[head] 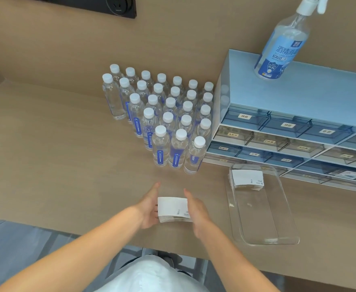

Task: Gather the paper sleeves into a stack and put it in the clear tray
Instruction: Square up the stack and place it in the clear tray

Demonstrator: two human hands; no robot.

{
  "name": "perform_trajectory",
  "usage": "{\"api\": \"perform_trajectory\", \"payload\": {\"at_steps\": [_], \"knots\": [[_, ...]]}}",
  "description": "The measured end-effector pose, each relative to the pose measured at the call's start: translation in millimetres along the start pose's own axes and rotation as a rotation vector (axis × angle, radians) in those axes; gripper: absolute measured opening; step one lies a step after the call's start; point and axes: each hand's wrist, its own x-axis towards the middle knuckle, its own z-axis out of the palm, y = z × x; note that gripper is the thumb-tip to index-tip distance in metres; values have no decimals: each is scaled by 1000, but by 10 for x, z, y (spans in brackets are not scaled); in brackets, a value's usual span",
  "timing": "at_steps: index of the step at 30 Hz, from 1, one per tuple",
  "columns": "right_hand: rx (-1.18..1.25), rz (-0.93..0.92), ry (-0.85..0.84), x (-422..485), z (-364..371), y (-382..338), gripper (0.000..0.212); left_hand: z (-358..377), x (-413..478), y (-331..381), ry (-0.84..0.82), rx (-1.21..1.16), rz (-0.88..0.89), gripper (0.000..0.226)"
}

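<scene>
On a tan table (46, 144) set against a matching wall, the left hand (149, 207) and right hand (196, 209) press a stack of paper sleeves (172, 208) between them, each grip flat against a side. Another sleeve pile (247, 179) lies in the clear tray (278, 239) just right, near water bottles (162, 114) and a blue drawer unit (299, 98).

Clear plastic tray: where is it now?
Head view, right side: the clear plastic tray sits on the tan table, in front of the blue drawer organiser.

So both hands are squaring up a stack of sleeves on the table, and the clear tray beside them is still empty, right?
Not quite. The head view shows the tray already holds a stack of sleeves at its far end. The rest stands: left hand and right hand square the stack.
</scene>
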Motion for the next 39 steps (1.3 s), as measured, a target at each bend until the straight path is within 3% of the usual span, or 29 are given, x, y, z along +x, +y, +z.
{"api": "perform_trajectory", "payload": {"at_steps": [3,7,10,15,18,22,24,26,29,31,33,39], "knots": [[35,-33,50,-56,-44,-65,70,27,-10,44,59,50,3,88],[-6,-28,167,-2,-184,-13,43,-129,61,13,117,72,-8,97],[-43,-33,137,-42,-117,13,45,-100,48,-26,5,94,-31,101],[-54,-28,200,-14,-181,32,47,-80,59,-11,90,65,17,95],[-138,-32,115,-79,-130,39,45,-70,43,-15,2,72,-15,99],[-101,-45,53,-76,-237,35,64,-177,48,60,21,127,22,108],[-261,-123,120,-121,-308,-11,73,-206,54,15,184,447,218,106],[-530,-313,75,-160,-389,-35,86,-209,35,-74,273,969,471,107],[-1074,-530,-75,-135,-385,-77,106,-156,74,-172,208,1451,686,119],[-1295,-590,-94,-15,-335,-35,112,-97,147,-186,206,1630,754,111],[-1379,-648,-52,64,-282,-9,106,-55,217,-177,260,1752,824,88],[-1446,-673,36,129,-217,29,62,-44,291,-181,302,1828,811,36]]}}
